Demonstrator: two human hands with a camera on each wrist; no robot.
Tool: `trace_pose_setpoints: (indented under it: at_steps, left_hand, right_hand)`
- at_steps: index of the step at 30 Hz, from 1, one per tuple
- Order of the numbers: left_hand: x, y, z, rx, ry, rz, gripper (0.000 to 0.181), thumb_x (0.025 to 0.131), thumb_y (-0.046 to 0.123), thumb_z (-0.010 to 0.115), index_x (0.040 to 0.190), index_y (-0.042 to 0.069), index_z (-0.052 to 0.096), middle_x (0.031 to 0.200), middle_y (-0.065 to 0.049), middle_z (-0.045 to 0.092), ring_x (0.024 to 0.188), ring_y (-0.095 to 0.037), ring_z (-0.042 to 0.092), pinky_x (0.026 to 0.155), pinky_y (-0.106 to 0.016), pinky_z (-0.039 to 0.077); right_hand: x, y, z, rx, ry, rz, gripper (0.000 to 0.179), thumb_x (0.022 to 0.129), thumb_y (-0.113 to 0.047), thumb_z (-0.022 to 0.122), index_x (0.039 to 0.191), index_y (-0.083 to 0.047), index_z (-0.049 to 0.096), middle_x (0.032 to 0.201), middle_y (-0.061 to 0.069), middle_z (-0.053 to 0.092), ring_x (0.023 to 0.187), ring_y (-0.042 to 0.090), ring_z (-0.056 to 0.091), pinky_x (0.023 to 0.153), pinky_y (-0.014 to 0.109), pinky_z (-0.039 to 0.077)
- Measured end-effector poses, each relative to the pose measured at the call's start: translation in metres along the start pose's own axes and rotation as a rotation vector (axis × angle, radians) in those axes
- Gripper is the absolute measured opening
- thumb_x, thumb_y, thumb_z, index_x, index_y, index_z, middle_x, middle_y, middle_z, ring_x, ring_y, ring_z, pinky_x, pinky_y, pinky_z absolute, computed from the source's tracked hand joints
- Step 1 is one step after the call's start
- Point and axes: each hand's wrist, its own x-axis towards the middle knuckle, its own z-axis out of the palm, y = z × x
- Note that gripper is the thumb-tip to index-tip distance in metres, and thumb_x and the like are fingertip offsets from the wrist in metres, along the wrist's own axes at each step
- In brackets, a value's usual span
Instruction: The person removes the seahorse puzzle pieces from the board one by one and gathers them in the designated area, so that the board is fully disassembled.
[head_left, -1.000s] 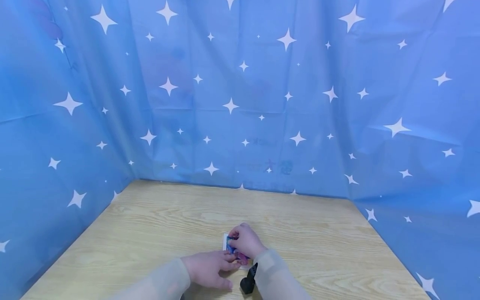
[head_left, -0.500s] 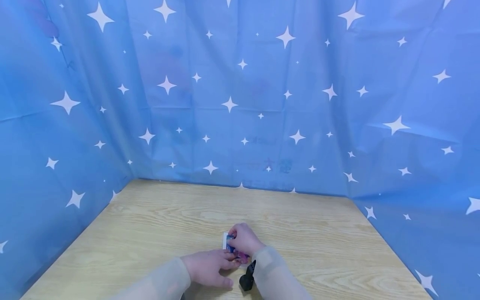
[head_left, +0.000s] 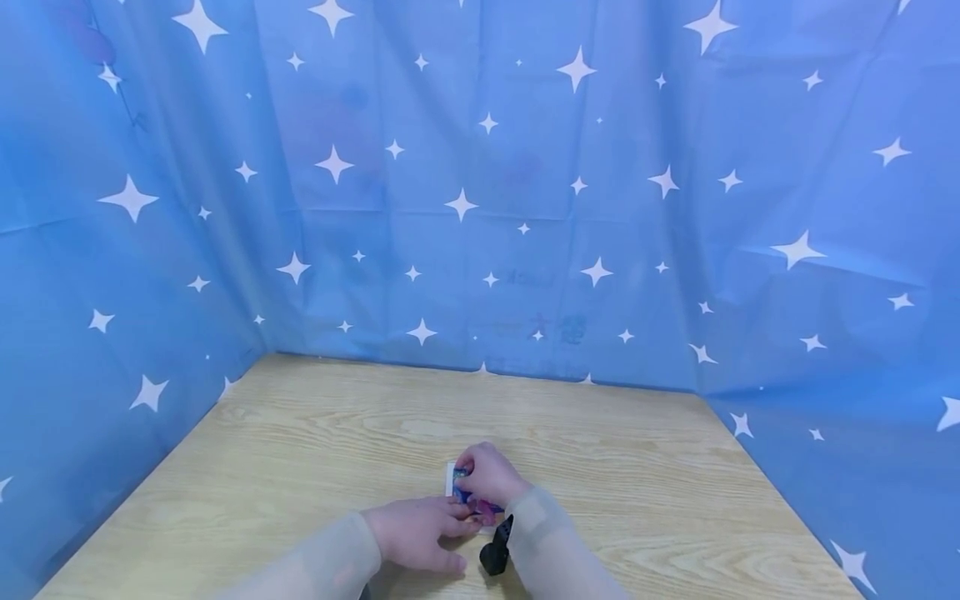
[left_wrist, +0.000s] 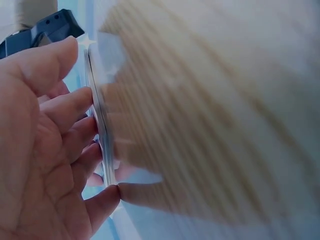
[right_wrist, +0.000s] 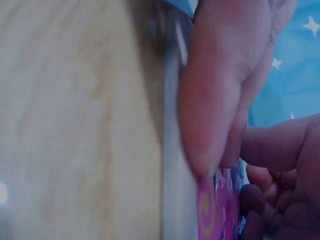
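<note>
A small flat board (head_left: 487, 511) with a pink and blue picture and a white border lies on the table, partly covered by both hands. In the left wrist view its layered edge (left_wrist: 104, 131) is seen side-on. My left hand (head_left: 418, 533) lies palm down beside it, extended fingertips touching its near left part. My right hand (head_left: 495, 477) is over its far right part, fingers bent. In the right wrist view the thumb and a finger come down close together on the picture (right_wrist: 206, 212); whether they pinch anything is hidden.
The wood-grain table (head_left: 337, 442) extends on all sides of the board. A blue curtain with white stars (head_left: 480, 167) stands behind it and along both sides. A black wrist camera (head_left: 495, 550) hangs under the right wrist, close to the board.
Both hands stay in nearly the same place on the board. The right fingers shift very slightly over the picture. The head view tilts a little.
</note>
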Motion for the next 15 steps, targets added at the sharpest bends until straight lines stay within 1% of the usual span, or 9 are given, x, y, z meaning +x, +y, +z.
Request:
trace_pose_setpoints:
  at_steps: [4,8,15]
  left_hand:
    - [0.0012,0.0002,0.0001,-0.005,0.001,-0.005,0.059,0.09,0.055,0.054,0.141,0.025,0.051,0.15,-0.001,0.04,0.139,-0.021,0.033,0.11,-0.038,0.032]
    - [0.0016,0.0003,-0.0009,-0.003,0.003,-0.006,0.058,0.09,0.054,0.055,0.14,0.025,0.052,0.149,-0.002,0.042,0.139,-0.021,0.034,0.109,-0.037,0.033]
    - [0.0013,-0.0022,-0.0027,-0.021,-0.004,0.011,0.056,0.091,0.051,0.057,0.139,0.023,0.053,0.148,-0.002,0.042,0.138,-0.021,0.036,0.109,-0.037,0.034]
  right_hand:
    - [0.0011,-0.0024,-0.0022,0.021,-0.023,0.02,0.015,0.083,-0.003,0.071,0.094,-0.002,0.062,0.092,0.006,0.052,0.081,0.018,0.053,0.074,0.036,0.049]
    - [0.0007,-0.004,-0.0026,0.04,-0.029,0.035,0.015,0.083,-0.002,0.071,0.094,-0.002,0.06,0.093,0.007,0.051,0.082,0.019,0.053,0.074,0.037,0.049]
    - [-0.0004,-0.0055,0.0004,0.011,-0.016,0.05,0.014,0.084,-0.006,0.071,0.092,-0.006,0.059,0.098,0.007,0.046,0.084,0.02,0.049,0.075,0.038,0.046]
